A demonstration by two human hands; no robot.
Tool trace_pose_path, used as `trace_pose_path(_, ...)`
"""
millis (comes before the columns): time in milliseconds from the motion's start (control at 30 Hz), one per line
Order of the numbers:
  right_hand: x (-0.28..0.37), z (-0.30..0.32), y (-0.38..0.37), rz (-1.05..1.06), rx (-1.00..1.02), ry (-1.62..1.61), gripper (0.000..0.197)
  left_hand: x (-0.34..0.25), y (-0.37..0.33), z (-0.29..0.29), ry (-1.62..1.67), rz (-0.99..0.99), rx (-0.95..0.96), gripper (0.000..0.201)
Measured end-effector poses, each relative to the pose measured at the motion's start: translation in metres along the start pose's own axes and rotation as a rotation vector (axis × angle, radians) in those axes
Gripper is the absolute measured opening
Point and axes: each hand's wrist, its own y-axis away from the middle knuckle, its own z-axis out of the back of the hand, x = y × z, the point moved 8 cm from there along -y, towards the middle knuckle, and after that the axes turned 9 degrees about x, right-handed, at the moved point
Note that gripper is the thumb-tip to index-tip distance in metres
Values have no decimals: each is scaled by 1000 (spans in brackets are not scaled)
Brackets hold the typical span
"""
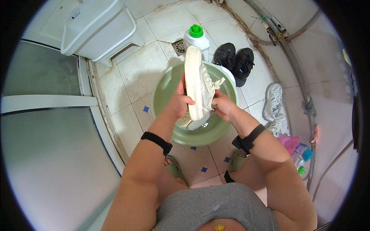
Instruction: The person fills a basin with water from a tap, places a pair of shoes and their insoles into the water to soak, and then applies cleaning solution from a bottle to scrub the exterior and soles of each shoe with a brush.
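Observation:
A white lace-up sneaker (194,82) is held on its side above a pale green basin (163,90), its thick sole turned to the left. My left hand (180,102) grips the sole side, thumb across the sole's edge and fingers mostly hidden behind it. On the other side, my right hand (224,106) is closed on the upper near the laces; its fingertips are partly hidden. Beneath the held shoe, a second pale shoe (185,121) lies in the basin, partly covered. Glints at the bottom of the basin look like water.
Behind the basin stands a white bottle (197,41) with a green cap, near a floor drain (179,47). Black shoes (234,61) and white sneakers (274,102) sit to the right, beside wall pipes (293,63). A white plastic stand (104,32) is far left.

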Motion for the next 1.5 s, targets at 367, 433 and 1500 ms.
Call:
trace_pose_path(367, 2, 33, -1, 113, -256, 365, 31, -1, -1, 5, -151, -9, -70, 109)
trace_pose_path(433, 5, 41, 1, 108, -257, 394, 32, -8, -4, 2, -264, -48, -42, 108)
trace_pose_path(1500, 109, -5, 105, -181, -94, 548, 29, -104, 2, -72, -475, 382, 26, 107)
